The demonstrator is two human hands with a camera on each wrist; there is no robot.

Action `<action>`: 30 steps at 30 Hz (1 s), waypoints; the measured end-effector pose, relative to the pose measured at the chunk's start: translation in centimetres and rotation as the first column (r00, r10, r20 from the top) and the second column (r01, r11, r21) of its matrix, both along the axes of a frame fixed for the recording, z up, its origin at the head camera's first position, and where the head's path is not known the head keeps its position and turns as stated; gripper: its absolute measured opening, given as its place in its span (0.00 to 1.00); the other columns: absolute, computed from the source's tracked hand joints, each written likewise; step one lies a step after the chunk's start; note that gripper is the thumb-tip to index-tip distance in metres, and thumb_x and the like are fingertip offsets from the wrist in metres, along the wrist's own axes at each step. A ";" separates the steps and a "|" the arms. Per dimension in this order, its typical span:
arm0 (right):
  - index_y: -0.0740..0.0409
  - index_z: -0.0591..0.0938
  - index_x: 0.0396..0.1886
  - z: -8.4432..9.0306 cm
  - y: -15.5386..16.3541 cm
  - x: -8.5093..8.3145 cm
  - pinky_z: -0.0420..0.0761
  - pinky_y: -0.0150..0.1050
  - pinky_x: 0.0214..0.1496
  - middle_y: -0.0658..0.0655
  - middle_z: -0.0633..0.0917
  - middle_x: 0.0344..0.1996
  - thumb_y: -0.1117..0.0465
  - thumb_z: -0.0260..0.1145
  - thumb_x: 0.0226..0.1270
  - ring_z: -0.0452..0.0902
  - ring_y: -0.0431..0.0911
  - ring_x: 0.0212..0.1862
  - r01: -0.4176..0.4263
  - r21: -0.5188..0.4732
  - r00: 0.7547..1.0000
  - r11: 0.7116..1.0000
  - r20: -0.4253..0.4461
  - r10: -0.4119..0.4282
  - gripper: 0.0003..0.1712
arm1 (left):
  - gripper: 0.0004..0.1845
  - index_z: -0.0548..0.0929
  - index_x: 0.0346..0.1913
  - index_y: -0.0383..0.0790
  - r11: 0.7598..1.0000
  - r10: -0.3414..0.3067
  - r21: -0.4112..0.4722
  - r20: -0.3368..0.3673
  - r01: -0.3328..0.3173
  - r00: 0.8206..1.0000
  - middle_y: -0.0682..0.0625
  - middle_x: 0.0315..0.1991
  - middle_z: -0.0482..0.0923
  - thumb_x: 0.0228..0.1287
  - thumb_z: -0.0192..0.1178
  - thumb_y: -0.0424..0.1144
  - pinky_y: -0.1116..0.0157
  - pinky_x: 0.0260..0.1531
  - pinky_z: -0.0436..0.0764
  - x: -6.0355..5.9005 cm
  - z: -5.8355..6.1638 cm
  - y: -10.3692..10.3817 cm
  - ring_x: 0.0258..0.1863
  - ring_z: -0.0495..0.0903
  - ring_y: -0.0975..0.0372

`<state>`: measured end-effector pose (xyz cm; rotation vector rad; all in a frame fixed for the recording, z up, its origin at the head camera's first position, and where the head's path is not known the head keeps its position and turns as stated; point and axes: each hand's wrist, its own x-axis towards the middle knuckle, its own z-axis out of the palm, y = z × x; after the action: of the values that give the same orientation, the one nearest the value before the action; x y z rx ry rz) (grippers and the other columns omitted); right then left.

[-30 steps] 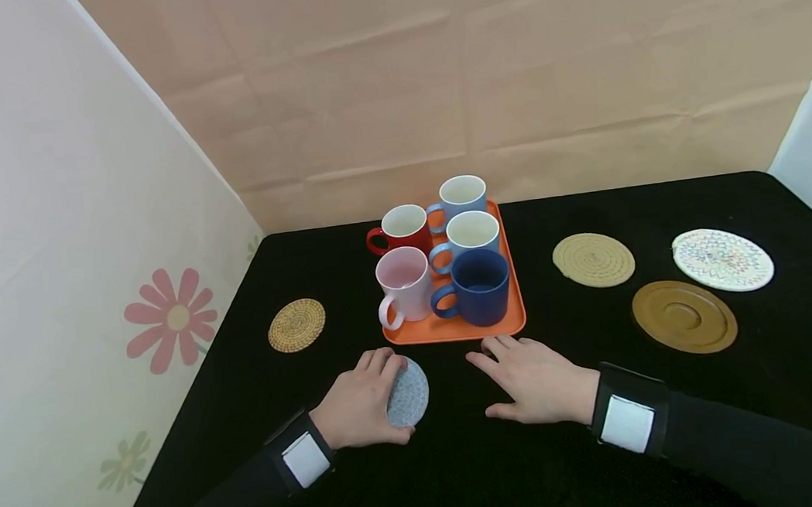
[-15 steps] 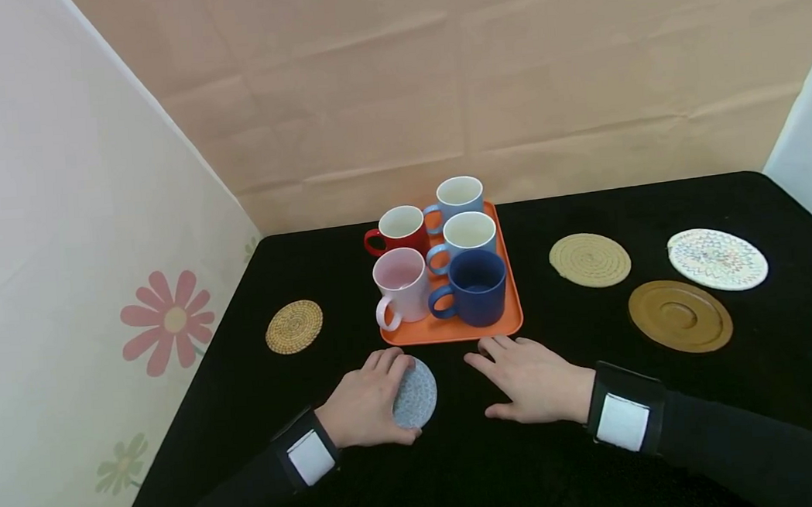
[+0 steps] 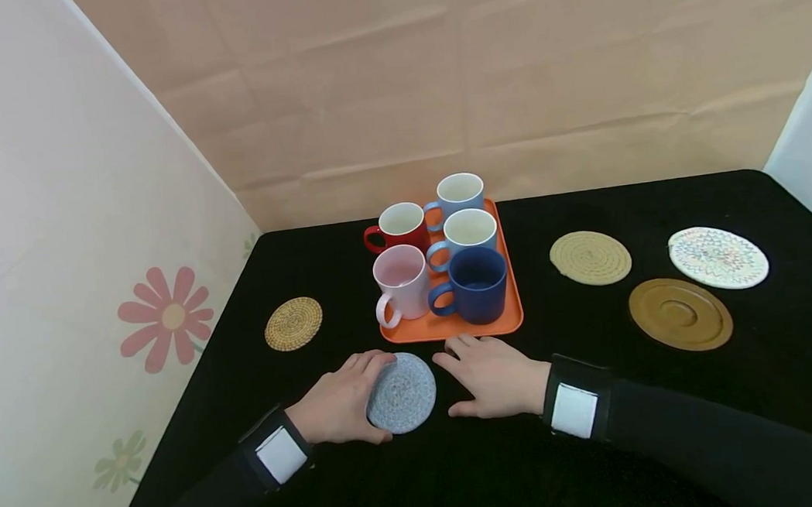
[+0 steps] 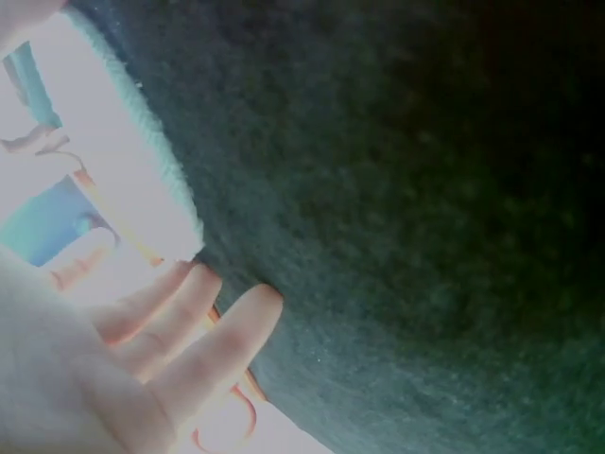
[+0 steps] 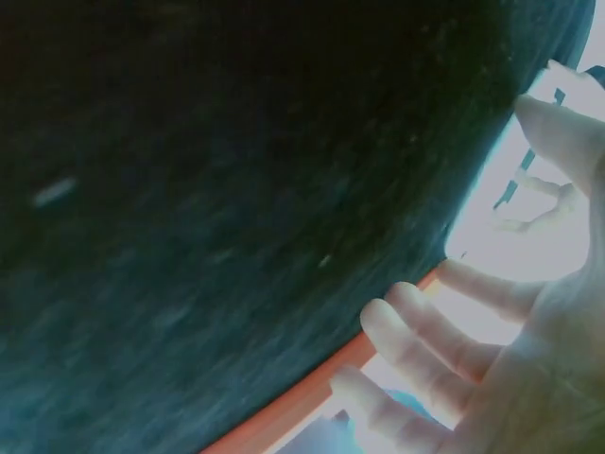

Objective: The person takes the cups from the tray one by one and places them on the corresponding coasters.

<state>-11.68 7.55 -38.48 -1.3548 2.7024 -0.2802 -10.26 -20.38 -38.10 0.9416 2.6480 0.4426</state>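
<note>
A round grey speckled coaster (image 3: 401, 393) lies flat in front of the orange tray (image 3: 445, 328). My left hand (image 3: 341, 401) is at its left side, fingers and thumb spread along the rim without gripping it. In the left wrist view, the fingers (image 4: 227, 345) are loosely extended near the coaster's washed-out pale edge (image 4: 128, 132). To the coaster's right, my right hand (image 3: 493, 376) is held just before the tray's front edge, fingers relaxed and holding nothing. Its fingers (image 5: 425, 355) appear beside the orange rim in the right wrist view.
Several mugs crowd the tray: pink (image 3: 403, 281), dark blue (image 3: 478, 284), red (image 3: 404, 226) and light blue (image 3: 470, 230). A woven coaster (image 3: 294, 324) lies left. At right are a beige coiled mat (image 3: 591, 258), a patterned white mat (image 3: 719, 257) and a brown round disc (image 3: 680, 314).
The coaster first slid slightly right with my left hand on it. My left hand has since drawn back left, uncovering more of the coaster. My right hand has shifted left towards it.
</note>
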 end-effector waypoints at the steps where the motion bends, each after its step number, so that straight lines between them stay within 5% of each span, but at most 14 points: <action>1: 0.55 0.74 0.64 -0.1 -0.3 0.0 0.78 0.39 0.45 0.55 0.76 0.51 0.33 0.66 0.58 0.74 0.46 0.50 -0.003 0.003 1.000 1.000 -0.001 0.003 0.41 | 0.53 0.62 0.68 0.45 1.000 -0.002 0.000 -0.004 0.002 1.000 0.47 0.64 0.64 0.39 0.77 0.55 0.58 0.47 0.79 0.0 0.0 0.0 0.58 0.68 0.56; 13: 0.54 0.77 0.58 -0.5 -1.8 -0.2 0.76 0.38 0.43 0.52 0.75 0.46 0.34 0.68 0.56 0.71 0.44 0.45 0.062 0.022 0.998 0.998 0.024 -0.062 0.38 | 0.51 0.62 0.66 0.48 1.000 -0.010 0.010 -0.060 0.011 0.998 0.48 0.60 0.68 0.37 0.78 0.55 0.60 0.41 0.79 -0.1 -0.2 0.3 0.55 0.70 0.57; 30: 0.55 0.77 0.53 -0.8 -1.3 -0.2 0.75 0.34 0.37 0.51 0.75 0.44 0.35 0.73 0.50 0.70 0.42 0.42 0.122 -0.056 0.988 0.991 0.106 -0.115 0.38 | 0.50 0.62 0.66 0.47 0.998 -0.028 0.062 -0.043 0.031 0.999 0.50 0.57 0.70 0.40 0.77 0.56 0.64 0.41 0.79 -0.5 -0.7 1.2 0.51 0.69 0.61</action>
<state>-11.89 6.22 -39.24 -1.1612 2.7133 -0.4355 -10.77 -19.19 -38.77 1.0185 2.6681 0.5072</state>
